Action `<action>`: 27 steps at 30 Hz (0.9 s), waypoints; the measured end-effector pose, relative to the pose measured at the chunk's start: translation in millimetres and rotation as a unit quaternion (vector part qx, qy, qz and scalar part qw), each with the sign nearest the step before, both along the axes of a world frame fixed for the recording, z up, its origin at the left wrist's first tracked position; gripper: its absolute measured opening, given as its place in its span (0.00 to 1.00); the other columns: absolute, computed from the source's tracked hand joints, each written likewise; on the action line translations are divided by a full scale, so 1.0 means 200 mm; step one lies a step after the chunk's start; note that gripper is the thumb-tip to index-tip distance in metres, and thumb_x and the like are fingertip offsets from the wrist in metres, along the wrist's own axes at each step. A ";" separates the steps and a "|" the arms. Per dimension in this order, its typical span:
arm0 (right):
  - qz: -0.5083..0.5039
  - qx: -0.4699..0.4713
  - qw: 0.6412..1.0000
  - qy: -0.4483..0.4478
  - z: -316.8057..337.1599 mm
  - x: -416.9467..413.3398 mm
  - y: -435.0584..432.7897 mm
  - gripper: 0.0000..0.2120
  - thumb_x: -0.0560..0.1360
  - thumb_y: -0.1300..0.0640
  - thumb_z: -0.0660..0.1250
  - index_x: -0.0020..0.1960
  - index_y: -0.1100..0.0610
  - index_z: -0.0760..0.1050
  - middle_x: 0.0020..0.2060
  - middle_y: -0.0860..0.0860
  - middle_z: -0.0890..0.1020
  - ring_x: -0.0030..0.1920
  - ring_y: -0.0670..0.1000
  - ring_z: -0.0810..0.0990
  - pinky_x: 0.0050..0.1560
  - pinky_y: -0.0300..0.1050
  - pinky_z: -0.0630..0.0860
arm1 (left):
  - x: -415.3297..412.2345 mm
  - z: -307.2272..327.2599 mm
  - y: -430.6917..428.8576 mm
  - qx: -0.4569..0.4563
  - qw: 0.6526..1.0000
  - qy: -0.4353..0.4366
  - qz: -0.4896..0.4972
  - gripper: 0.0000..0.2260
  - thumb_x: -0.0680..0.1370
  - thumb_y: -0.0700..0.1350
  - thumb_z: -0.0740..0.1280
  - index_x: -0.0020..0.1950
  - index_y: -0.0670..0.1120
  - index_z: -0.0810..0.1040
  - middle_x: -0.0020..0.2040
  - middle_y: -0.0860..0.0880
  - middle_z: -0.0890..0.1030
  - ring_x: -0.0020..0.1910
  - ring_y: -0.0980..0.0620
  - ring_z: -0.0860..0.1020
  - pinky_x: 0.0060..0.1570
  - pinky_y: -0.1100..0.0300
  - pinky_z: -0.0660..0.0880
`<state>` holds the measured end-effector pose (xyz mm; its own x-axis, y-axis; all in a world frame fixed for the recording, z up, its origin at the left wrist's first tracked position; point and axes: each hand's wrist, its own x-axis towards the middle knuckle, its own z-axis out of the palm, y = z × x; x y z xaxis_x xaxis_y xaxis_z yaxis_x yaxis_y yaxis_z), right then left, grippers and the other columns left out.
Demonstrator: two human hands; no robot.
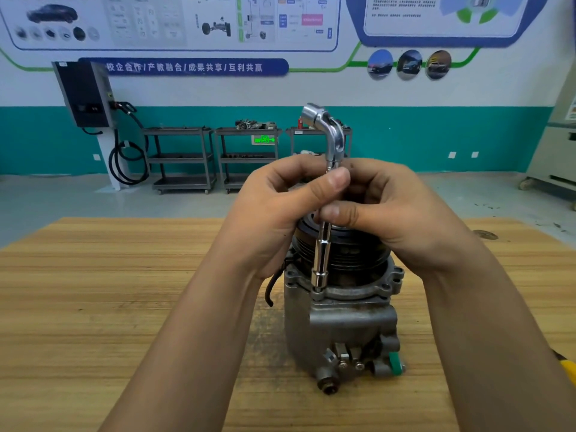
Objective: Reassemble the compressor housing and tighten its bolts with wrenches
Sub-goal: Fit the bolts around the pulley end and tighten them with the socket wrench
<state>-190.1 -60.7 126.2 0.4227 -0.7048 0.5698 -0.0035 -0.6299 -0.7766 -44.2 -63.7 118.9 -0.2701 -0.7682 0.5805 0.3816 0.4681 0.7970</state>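
- A yellow thing (568,371) sits at the right edge of the counter (124,291), mostly cut off; I cannot tell what it is.
- The compressor (339,325) stands upright on the counter, mid-frame, with port fittings and a green cap (396,363) low on its near face.
- A black wire (269,291) hangs down its left side.
- The wrench (322,260), chrome and L-shaped, stands upright with its lower socket set on a bolt (318,289) at the front-left lug of the housing flange. Its bent upper end points left above the hands.
- The left grip (280,213) is curled round the wrench shaft, thumb pressed across its front.
- The right grip (399,213) pinches the same shaft just below, thumb tip touching it, so one thumb lies above the other.
- A black pulley (352,251) tops the compressor, partly hidden behind both hands.
- Beyond the counter is grey floor, then metal carts (180,157) against a teal-and-white wall.
- A dark charger box (84,95) hangs at the left with coiled cable (127,160) below it and posters (174,23) above.
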 end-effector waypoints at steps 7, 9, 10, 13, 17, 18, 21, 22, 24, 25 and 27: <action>0.012 0.012 1.000 0.025 0.00 0.00 0.00 0.12 0.67 0.59 0.71 0.50 0.49 0.81 0.47 0.48 0.84 0.50 0.46 0.82 0.50 0.37 0.76 | 0.03 0.00 -0.01 0.019 0.998 -0.014 -0.054 0.10 0.72 0.40 0.63 0.44 0.42 0.84 0.45 0.47 0.83 0.47 0.50 0.81 0.48 0.60 0.78; 0.019 0.027 0.999 0.033 -0.01 -0.01 0.00 0.13 0.68 0.59 0.70 0.50 0.48 0.81 0.46 0.49 0.85 0.49 0.47 0.83 0.48 0.36 0.76 | 0.03 0.00 -0.02 0.020 0.998 -0.022 -0.056 0.11 0.73 0.40 0.61 0.42 0.44 0.85 0.48 0.49 0.83 0.50 0.52 0.81 0.49 0.60 0.78; 0.024 0.033 0.999 0.034 -0.01 -0.02 0.00 0.12 0.69 0.60 0.69 0.50 0.49 0.82 0.45 0.49 0.85 0.48 0.48 0.83 0.47 0.36 0.76 | 0.03 0.00 -0.01 0.020 0.998 -0.024 -0.061 0.12 0.73 0.41 0.61 0.41 0.44 0.85 0.49 0.51 0.83 0.50 0.52 0.81 0.49 0.61 0.78; 0.028 0.038 0.998 0.038 -0.01 -0.03 0.00 0.11 0.69 0.61 0.68 0.49 0.53 0.82 0.42 0.50 0.86 0.45 0.49 0.84 0.45 0.38 0.78 | 0.03 0.00 -0.01 0.018 0.996 -0.025 -0.083 0.14 0.74 0.41 0.59 0.44 0.45 0.85 0.50 0.50 0.83 0.50 0.53 0.81 0.43 0.63 0.78; 0.027 0.041 0.998 0.031 -0.01 -0.03 0.00 0.08 0.66 0.61 0.70 0.44 0.54 0.83 0.39 0.52 0.86 0.43 0.50 0.85 0.44 0.38 0.78 | 0.05 -0.01 -0.02 0.007 0.996 -0.024 -0.084 0.12 0.74 0.41 0.60 0.46 0.46 0.84 0.49 0.48 0.83 0.53 0.48 0.80 0.52 0.52 0.78; 0.027 0.041 0.998 0.030 -0.01 -0.03 0.00 0.08 0.66 0.61 0.71 0.44 0.53 0.83 0.39 0.51 0.86 0.42 0.50 0.85 0.44 0.38 0.78 | 0.05 -0.01 -0.02 0.003 0.997 -0.024 -0.075 0.11 0.74 0.41 0.61 0.45 0.47 0.84 0.49 0.48 0.83 0.53 0.47 0.80 0.55 0.49 0.76; 0.013 0.024 0.999 0.043 -0.01 -0.02 0.00 0.07 0.65 0.59 0.72 0.43 0.52 0.82 0.38 0.52 0.85 0.42 0.50 0.84 0.44 0.39 0.78 | 0.05 -0.01 -0.02 0.001 0.998 -0.032 -0.048 0.08 0.72 0.39 0.63 0.44 0.46 0.81 0.47 0.48 0.81 0.50 0.45 0.78 0.54 0.46 0.73; 0.003 0.016 0.998 0.054 -0.01 -0.02 0.00 0.07 0.65 0.58 0.72 0.44 0.54 0.81 0.39 0.53 0.85 0.43 0.51 0.84 0.46 0.42 0.79 | 0.05 -0.01 -0.02 -0.001 0.998 -0.040 -0.043 0.06 0.71 0.39 0.64 0.45 0.44 0.79 0.46 0.47 0.80 0.48 0.45 0.77 0.50 0.49 0.74; -0.019 0.001 0.997 0.071 -0.01 -0.02 -0.01 0.11 0.66 0.57 0.72 0.47 0.60 0.78 0.43 0.58 0.84 0.45 0.55 0.83 0.51 0.51 0.79 | 0.04 -0.01 -0.02 -0.008 0.998 -0.052 -0.031 0.07 0.70 0.38 0.67 0.46 0.41 0.75 0.44 0.48 0.79 0.45 0.46 0.76 0.44 0.53 0.73; -0.025 -0.004 0.997 0.076 -0.01 -0.01 0.00 0.13 0.66 0.57 0.72 0.48 0.62 0.78 0.45 0.60 0.83 0.47 0.58 0.83 0.54 0.55 0.78 | 0.04 -0.01 -0.02 -0.011 0.998 -0.052 -0.028 0.10 0.68 0.36 0.71 0.45 0.41 0.74 0.44 0.47 0.79 0.44 0.47 0.76 0.43 0.54 0.73; -0.032 -0.008 0.996 0.080 0.00 -0.01 0.00 0.17 0.66 0.57 0.72 0.50 0.65 0.77 0.46 0.64 0.81 0.49 0.61 0.81 0.56 0.61 0.75 | 0.04 -0.01 -0.02 -0.013 0.998 -0.047 -0.028 0.15 0.62 0.40 0.76 0.44 0.41 0.74 0.44 0.48 0.80 0.43 0.49 0.78 0.42 0.55 0.74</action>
<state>-192.3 -60.8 125.4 0.4629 -0.7252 0.5097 -0.1667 -0.6360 -0.7535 -36.4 -67.1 117.1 -0.3665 -0.7355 0.5699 0.3321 0.4688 0.8185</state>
